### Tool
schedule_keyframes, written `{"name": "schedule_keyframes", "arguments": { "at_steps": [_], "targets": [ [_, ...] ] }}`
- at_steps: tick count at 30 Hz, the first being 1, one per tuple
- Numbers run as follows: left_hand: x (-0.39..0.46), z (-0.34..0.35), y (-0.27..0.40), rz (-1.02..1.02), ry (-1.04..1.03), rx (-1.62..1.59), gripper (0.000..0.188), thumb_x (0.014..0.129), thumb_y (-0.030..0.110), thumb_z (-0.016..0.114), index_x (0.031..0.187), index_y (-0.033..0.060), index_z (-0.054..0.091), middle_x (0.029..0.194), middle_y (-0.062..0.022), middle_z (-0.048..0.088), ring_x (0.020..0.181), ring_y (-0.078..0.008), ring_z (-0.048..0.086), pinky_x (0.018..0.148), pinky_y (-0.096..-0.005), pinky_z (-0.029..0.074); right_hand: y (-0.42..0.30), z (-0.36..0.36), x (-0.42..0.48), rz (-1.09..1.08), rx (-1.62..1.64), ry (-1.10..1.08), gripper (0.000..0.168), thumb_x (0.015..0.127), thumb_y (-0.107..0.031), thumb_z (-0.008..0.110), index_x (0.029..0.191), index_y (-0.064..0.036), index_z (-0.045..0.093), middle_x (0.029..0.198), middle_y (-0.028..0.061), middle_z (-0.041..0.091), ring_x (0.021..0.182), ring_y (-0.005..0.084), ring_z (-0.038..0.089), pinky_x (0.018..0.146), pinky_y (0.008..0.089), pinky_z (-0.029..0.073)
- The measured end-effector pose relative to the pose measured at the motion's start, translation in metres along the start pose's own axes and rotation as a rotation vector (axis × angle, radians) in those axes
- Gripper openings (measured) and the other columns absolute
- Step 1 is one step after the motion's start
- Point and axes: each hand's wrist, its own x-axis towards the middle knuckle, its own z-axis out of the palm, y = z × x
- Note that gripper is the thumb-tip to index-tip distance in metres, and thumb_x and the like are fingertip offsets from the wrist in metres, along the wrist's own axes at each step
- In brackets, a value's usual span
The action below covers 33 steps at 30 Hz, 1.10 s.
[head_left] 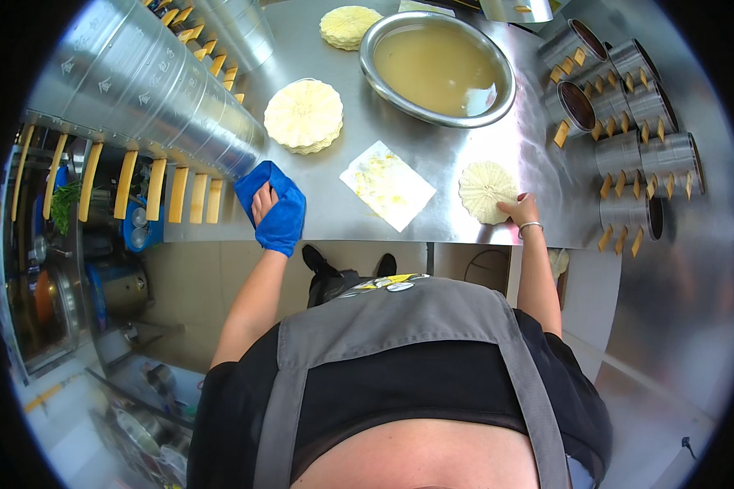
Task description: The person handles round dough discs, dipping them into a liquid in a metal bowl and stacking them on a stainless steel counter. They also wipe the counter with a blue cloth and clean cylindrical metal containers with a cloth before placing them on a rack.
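My left hand (264,203) is partly wrapped in a blue cloth (284,220) at the table's near edge, by the base of a tall stack of metal steamers; some fingers are hidden in the folds. At the right, my right hand (520,209) pinches the rim of a round, pale woven steamer mat (488,191), thumb and fingers at its lower right edge. Between my hands lies a white sheet (388,186) with yellow stains. Beyond it are a pile of similar woven mats (303,115) and a large metal basin (438,117) of cloudy yellowish liquid.
Stacked metal steamers (153,79) with wooden handles stand at the left. A second mat pile (350,27) is behind, touching or close to the basin. Several metal cylinders (618,153) with wooden tabs stand at the right. The steel table (318,214) ends just before my body.
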Motion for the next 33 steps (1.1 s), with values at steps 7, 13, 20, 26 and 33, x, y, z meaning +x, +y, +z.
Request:
{"name": "schedule_keyframes", "arguments": {
  "at_steps": [7,13,20,26,33],
  "targets": [
    [-0.007,0.003,-0.005,-0.010,0.013,-0.001,0.033,0.093,0.024,0.058,0.118,0.0029,0.064,0.133,-0.0137,0.057,0.120,-0.0342,0.052,0.103,-0.0456,0.042,-0.130,-0.058,-0.082,-0.313,0.607,-0.581,0.018,0.093,-0.022,0.071,0.096,-0.004,0.071,0.077,-0.0076,0.057,0.066,0.0039,0.043,0.059,0.0223,0.037],
    [-0.006,0.005,-0.006,-0.020,0.031,-0.003,0.031,0.093,0.023,0.058,0.115,0.0037,0.065,0.131,-0.0120,0.058,0.120,-0.0335,0.053,0.103,-0.0447,0.042,-0.218,-0.048,-0.084,-0.608,1.422,-0.812,0.022,0.098,-0.025,0.067,0.107,-0.006,0.072,0.084,-0.0035,0.064,0.068,0.0050,0.048,0.062,0.0225,0.041],
    [0.005,0.002,0.001,-0.022,0.070,-0.021,0.033,0.094,0.021,0.058,0.122,0.0058,0.062,0.128,-0.0104,0.060,0.119,-0.0324,0.054,0.102,-0.0442,0.042,-0.204,0.056,-0.037,-0.525,0.298,-0.404,0.029,0.091,-0.025,0.071,0.068,-0.008,0.066,0.064,-0.0029,0.058,0.059,0.0058,0.048,0.054,0.0237,0.037],
    [-0.007,-0.007,-0.002,-0.050,0.007,-0.058,0.035,0.094,0.021,0.057,0.125,0.0066,0.061,0.129,-0.0109,0.059,0.118,-0.0323,0.055,0.104,-0.0435,0.041,-0.253,-0.011,-0.070,-0.479,1.204,-0.898,0.014,0.102,-0.020,0.061,0.097,-0.008,0.066,0.076,-0.0068,0.060,0.060,0.0020,0.047,0.055,0.0191,0.037],
    [-0.003,0.003,-0.005,-0.030,0.045,-0.025,0.038,0.093,0.022,0.058,0.126,0.0032,0.060,0.132,-0.0117,0.057,0.121,-0.0332,0.052,0.104,-0.0437,0.041,-0.195,0.072,-0.025,-0.513,0.357,-0.430,0.034,0.091,-0.028,0.073,0.070,-0.004,0.062,0.062,0.0012,0.056,0.053,0.0106,0.049,0.051,0.0294,0.039]
  ]
}}
